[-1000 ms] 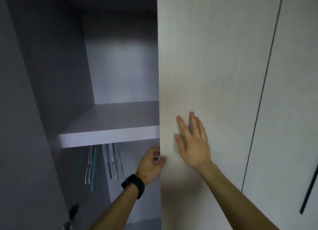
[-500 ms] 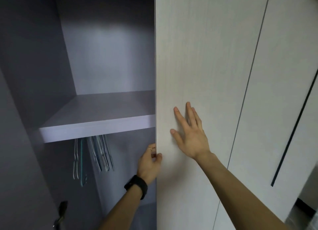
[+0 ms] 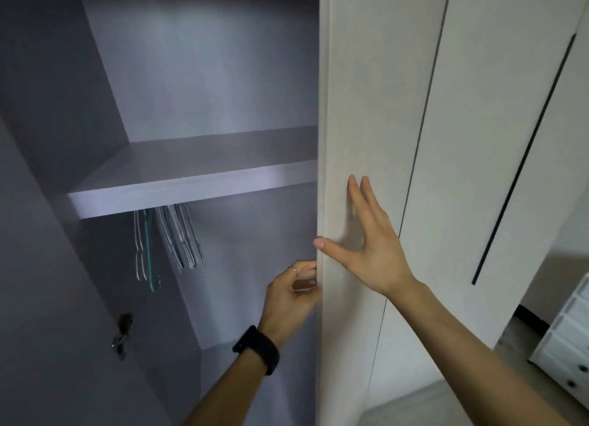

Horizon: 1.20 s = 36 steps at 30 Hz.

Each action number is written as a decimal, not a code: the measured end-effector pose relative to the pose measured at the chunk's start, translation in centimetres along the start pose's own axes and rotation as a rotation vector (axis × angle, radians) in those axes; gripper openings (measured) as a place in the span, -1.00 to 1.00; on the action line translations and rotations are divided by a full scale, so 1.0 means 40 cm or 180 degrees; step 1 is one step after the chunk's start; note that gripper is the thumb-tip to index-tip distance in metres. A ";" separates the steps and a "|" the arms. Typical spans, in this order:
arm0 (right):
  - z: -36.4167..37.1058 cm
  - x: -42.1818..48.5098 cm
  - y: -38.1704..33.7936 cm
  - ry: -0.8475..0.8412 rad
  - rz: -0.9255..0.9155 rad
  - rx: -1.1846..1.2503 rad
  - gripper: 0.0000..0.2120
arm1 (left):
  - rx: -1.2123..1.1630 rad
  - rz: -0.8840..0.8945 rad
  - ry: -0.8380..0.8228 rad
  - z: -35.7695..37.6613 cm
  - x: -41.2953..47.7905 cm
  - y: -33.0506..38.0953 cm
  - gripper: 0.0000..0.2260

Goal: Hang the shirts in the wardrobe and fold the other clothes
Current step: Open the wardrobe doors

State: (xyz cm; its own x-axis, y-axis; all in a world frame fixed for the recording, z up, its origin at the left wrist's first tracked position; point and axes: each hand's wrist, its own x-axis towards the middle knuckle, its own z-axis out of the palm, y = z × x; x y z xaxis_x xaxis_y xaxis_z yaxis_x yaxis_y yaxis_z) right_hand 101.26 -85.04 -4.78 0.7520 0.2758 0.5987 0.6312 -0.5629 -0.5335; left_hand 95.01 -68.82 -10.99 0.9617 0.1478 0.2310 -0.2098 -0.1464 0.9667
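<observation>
The wardrobe [image 3: 204, 74] fills nearly the whole view, its inside a dim grey-violet, lit palest on the back wall toward twelve o'clock. Far at eight o'clock, on the dark left panel, sits a small metal fitting [image 3: 122, 331], too dim to make out. A plain flat shelf [image 3: 191, 186] crosses the open bay from nine o'clock toward the centre, its front edge pale. Just under it, at about nine o'clock of the centre, a bunch of thin hangers [image 3: 169, 237] hangs close together, mostly whitish, one or two teal, all bare. Toward six o'clock the left hand [image 3: 291, 295] reaches up from below, a black wristband [image 3: 258, 349] on the wrist and a thin ring [image 3: 293, 270] on one finger; its fingers curl round the free edge of the door [image 3: 360, 106] and grip it. That door is a tall pale panel with a faint wood grain, standing upright through the centre from twelve to six o'clock. The right hand [image 3: 373, 247] lies flat on its front face just right of centre, fingers straight and pointing to twelve o'clock, thumb spread toward nine o'clock and reaching the edge. At three o'clock a second door [image 3: 471, 138] of the same pale finish carries a long dark slot [image 3: 522, 167]. A white drawer unit [image 3: 567, 339] shows at four o'clock.
</observation>
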 end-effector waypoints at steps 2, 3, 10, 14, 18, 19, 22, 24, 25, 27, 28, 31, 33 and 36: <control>-0.017 -0.058 0.018 0.0077 0.0030 0.0072 -0.12 | -0.0015 0.0042 -0.0124 0.033 -0.033 0.013 -0.67; -0.023 -0.084 0.025 0.0140 0.0044 0.0120 -0.17 | -0.0019 0.0078 -0.0203 0.046 -0.047 0.019 -0.65; -0.089 -0.229 0.056 0.0567 0.0259 0.0497 -0.43 | 0.0203 0.0108 -0.0680 0.141 -0.090 0.035 -0.51; -0.168 -0.313 0.085 0.0933 0.0399 0.0408 -0.55 | 0.0586 0.0274 -0.1155 0.213 -0.099 0.071 -0.51; -0.205 -0.383 0.117 0.0939 0.0755 0.0171 -0.63 | 0.1211 0.0784 -0.1141 0.263 -0.042 0.114 -0.52; -0.219 -0.401 0.127 0.0921 0.0814 0.0073 -0.61 | 0.1347 0.0993 -0.1066 0.286 -0.021 0.131 -0.52; -0.238 -0.444 0.149 0.0764 0.0893 -0.0301 -0.50 | 0.1891 0.1704 -0.0922 0.353 0.029 0.152 -0.33; -0.239 -0.464 0.167 0.0729 0.0860 -0.0635 -0.41 | 0.2227 0.2113 -0.0977 0.397 0.057 0.138 -0.16; -0.239 -0.470 0.175 0.0746 0.0834 -0.0826 -0.39 | 0.2334 0.2277 -0.1062 0.419 0.068 0.126 -0.08; -0.246 -0.477 0.195 0.0718 0.0880 -0.1093 -0.33 | 0.2434 0.2442 -0.1157 0.454 0.088 0.107 0.01; -0.250 -0.482 0.204 0.0702 0.0939 -0.1171 -0.30 | 0.2429 0.2462 -0.1177 0.470 0.096 0.102 0.02; -0.276 -0.486 0.216 0.0770 0.1325 -0.1338 -0.22 | 0.2573 0.2658 -0.1201 0.522 0.117 0.097 0.00; -0.296 -0.491 0.230 0.0828 0.1590 -0.1398 -0.18 | 0.2726 0.2850 -0.1105 0.563 0.127 0.091 -0.01; -0.326 -0.486 0.263 0.0997 0.1924 -0.1400 -0.21 | 0.2839 0.2882 -0.0994 0.626 0.145 0.072 0.00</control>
State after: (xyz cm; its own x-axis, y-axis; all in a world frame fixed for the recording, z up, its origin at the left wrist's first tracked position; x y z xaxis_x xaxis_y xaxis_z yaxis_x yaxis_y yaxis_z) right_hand 90.81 -106.47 -14.26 0.8100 -0.3684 0.4563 -0.0487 -0.8177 -0.5736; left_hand 104.40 -92.89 -9.62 0.5677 -0.5581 0.6052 -0.7269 -0.6849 0.0502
